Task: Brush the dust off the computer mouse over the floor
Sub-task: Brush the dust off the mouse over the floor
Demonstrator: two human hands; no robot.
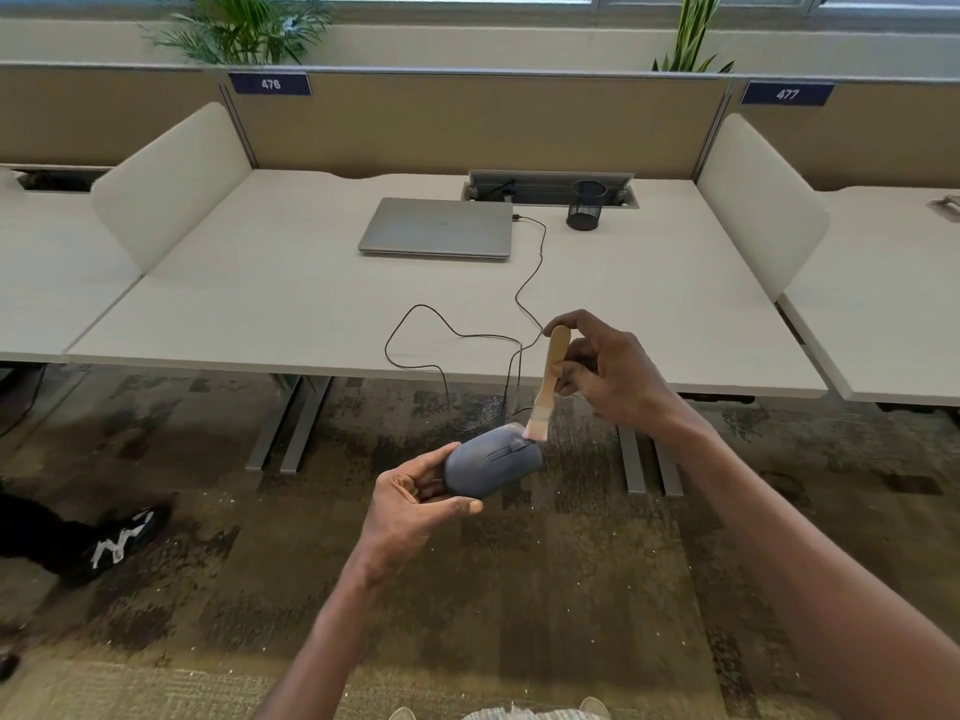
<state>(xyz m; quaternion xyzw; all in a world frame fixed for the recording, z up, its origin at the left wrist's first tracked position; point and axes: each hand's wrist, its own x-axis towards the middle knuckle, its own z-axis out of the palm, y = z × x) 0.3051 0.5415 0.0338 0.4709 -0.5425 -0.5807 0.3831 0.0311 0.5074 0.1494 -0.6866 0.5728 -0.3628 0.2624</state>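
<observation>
Left hand (415, 498): your fingers grip the grey oval computer mouse (492, 462), frame centre.
Right hand (602, 371): you pinch the small wooden-handled brush (549, 383), bristles touching the mouse.
Black mesh cup (586, 205): contents hidden.

closed laptop (436, 227) on desk (260, 304) | mesh pen cup (586, 205) | plants (239, 28)

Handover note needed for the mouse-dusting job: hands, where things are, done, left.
Left hand: grips the rear of the grey wired computer mouse, held above the patterned carpet floor, in front of the desk edge.
Right hand: pinches the small wooden-handled brush, handle up, pale bristles touching the mouse's front end near the scroll wheel.
Done: mouse is off the white desk; brushing in progress.
Left: brush the remaining surfaces. Dust level cannot be judged. Mind the thin black cable, which hangs off the desk beside the mouse.
</observation>
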